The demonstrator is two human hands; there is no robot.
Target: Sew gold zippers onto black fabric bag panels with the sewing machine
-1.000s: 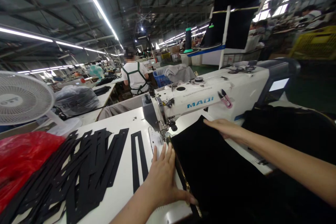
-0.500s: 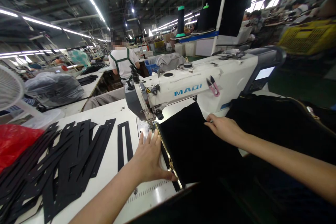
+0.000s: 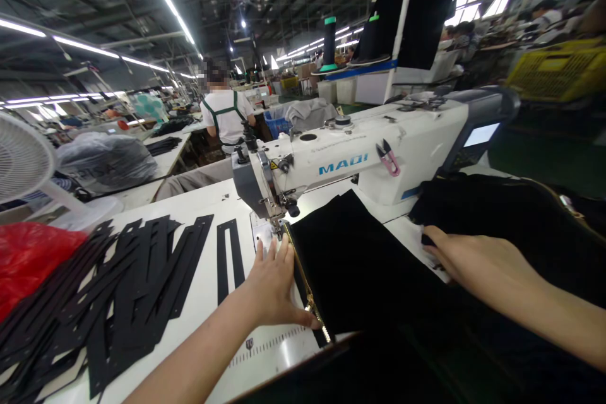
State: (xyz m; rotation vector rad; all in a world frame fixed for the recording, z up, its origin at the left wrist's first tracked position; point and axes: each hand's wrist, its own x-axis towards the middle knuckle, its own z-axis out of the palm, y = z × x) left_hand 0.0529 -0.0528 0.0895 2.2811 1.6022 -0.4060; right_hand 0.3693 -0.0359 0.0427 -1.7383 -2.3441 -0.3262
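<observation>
My left hand [image 3: 272, 287] lies flat with fingers spread along the zipper [image 3: 307, 290] of a black fabric panel [image 3: 360, 265]. Its fingertips are close to the presser foot [image 3: 279, 227] of the sewing machine [image 3: 350, 154], and its thumb is by the gold zipper pull. The zipper's far end reaches the foot. Off to the right, my right hand [image 3: 466, 255] is closed between the panel and a larger black fabric piece [image 3: 502, 227]. Something dark shows at its fingertips, but I cannot make out what it is.
Black slotted strips [image 3: 146, 271] lie piled on the left, with a single one [image 3: 230, 259] near the machine. A red plastic bag [image 3: 38, 259] and a white fan [image 3: 23, 158] stand beyond them. Pink thread snips [image 3: 389, 158] rest against the machine arm. A person [image 3: 227, 110] works ahead.
My right hand has let go of the panel's far right edge and moved right and toward me, to the larger fabric. My left hand stays on the zipper. The view has shifted slightly.
</observation>
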